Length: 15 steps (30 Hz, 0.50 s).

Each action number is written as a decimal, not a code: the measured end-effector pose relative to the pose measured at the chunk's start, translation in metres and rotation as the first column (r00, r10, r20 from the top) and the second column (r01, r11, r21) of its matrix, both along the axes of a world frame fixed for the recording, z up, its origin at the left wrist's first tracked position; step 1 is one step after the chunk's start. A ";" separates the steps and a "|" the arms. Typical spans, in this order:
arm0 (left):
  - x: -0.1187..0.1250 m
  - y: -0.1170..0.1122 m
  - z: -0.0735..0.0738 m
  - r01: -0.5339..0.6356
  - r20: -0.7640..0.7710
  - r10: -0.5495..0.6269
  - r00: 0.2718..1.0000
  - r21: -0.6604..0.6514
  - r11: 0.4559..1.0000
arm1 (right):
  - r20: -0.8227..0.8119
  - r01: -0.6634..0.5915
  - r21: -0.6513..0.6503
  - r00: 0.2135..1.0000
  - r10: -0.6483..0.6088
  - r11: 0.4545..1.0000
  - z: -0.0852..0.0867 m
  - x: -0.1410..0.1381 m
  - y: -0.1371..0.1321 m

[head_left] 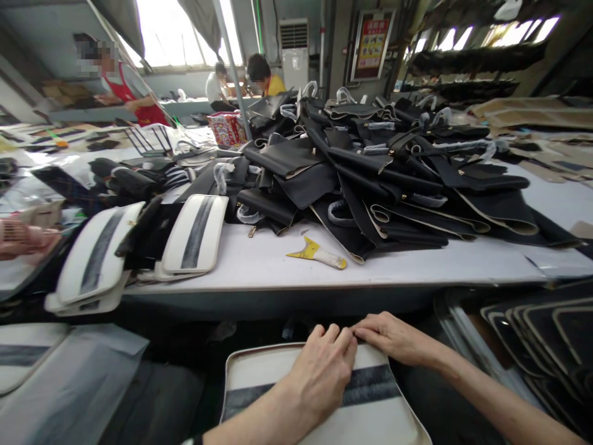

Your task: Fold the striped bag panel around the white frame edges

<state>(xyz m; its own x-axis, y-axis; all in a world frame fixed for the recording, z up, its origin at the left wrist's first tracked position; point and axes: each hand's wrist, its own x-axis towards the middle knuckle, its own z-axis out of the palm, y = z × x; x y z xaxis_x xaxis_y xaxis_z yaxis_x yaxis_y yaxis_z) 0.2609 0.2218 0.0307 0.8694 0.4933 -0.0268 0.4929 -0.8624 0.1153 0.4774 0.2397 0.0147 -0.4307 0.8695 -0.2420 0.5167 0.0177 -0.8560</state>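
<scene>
One long white surface (259, 266) runs right across the view, and most of its middle is buried under a heap of black leathery pieces (370, 173), way too tangled to count.

Next size down is the white striped panel (380, 414), low in front, below the near edge of the surface. Can't tell what it's resting on. My guess on handling: pretty light, holds its shape but flexes, smooth face maybe a bit slick and easy to scuff. I'd take it by the bound rim and keep off the white part.

Counts: one panel being worked, plus two similar striped stacks on the surface, a left stack (76, 247) and a right stack (171, 247) (some layers peeking out underneath), and one more striped piece (28, 334) at the lower left. One red patterned box (227, 128) sits further back.

Two hands: the left hand (322, 371) lies over the panel, fingers curled onto the far rim, thumb hidden; the right hand (389, 337) pinches that same rim right beside it, thumb and finger closed. Smallest of the lot: one yellow forked tool (319, 252), lying apart from both hands.
</scene>
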 end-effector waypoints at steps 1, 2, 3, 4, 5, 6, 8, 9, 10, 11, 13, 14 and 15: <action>0.000 -0.001 0.002 0.003 -0.003 -0.003 1.000 0.010 1.000 | -0.003 0.029 -0.002 1.000 -0.029 1.000 -0.001 -0.003 0.008; -0.001 -0.002 0.004 0.002 -0.002 -0.002 1.000 0.021 1.000 | -0.007 0.067 -0.001 0.998 -0.067 0.998 -0.003 -0.009 0.017; -0.001 -0.003 0.006 -0.003 0.002 0.003 1.000 0.028 1.000 | -0.008 0.109 0.007 0.994 -0.109 0.994 -0.006 -0.017 0.026; -0.002 -0.004 0.007 -0.012 0.008 0.012 1.000 0.026 1.000 | -0.003 0.147 0.023 0.989 -0.147 0.989 -0.009 -0.027 0.034; -0.003 -0.005 0.009 -0.024 0.022 0.024 0.999 0.015 1.000 | 0.009 0.173 0.045 0.985 -0.174 0.984 -0.013 -0.038 0.040; -0.006 -0.006 0.010 -0.038 0.044 0.038 0.998 -0.008 0.999 | 0.029 0.182 0.067 0.983 -0.184 0.981 -0.017 -0.049 0.043; -0.014 -0.004 0.012 -0.060 0.103 0.069 0.992 -0.089 0.994 | 0.085 0.149 0.103 0.984 -0.158 0.983 -0.025 -0.069 0.042; -0.020 -0.003 0.012 -0.076 0.139 0.096 0.986 -0.140 0.987 | 0.117 0.118 0.119 0.984 -0.132 0.986 -0.028 -0.076 0.039; -0.029 -0.001 0.013 -0.107 0.178 0.143 0.974 -0.195 0.975 | 0.148 0.084 0.136 0.983 -0.104 0.987 -0.031 -0.081 0.035; -0.040 0.002 0.013 -0.155 0.211 0.209 0.955 -0.247 0.957 | 0.179 0.050 0.153 0.981 -0.077 0.987 -0.033 -0.083 0.031; -0.065 0.007 0.013 -0.281 0.245 0.368 0.897 -0.327 0.902 | 0.235 -0.010 0.188 0.971 -0.035 0.982 -0.035 -0.084 0.026; -0.078 0.010 0.013 -0.344 0.248 0.441 0.863 -0.351 0.871 | 0.263 -0.035 0.200 0.965 -0.019 0.979 -0.036 -0.084 0.025; -0.090 0.012 0.012 -0.395 0.242 0.497 0.833 -0.367 0.842 | 0.291 -0.055 0.208 0.957 -0.008 0.977 -0.036 -0.084 0.025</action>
<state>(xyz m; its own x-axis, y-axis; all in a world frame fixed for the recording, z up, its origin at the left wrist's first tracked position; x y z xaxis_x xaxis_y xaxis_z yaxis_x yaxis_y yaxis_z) 0.1707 0.2338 0.0425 0.5401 0.8416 0.0057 0.7070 -0.4574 0.5393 0.3936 0.2646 -0.0211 -0.3907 0.9046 -0.1703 0.7378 0.1971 -0.6456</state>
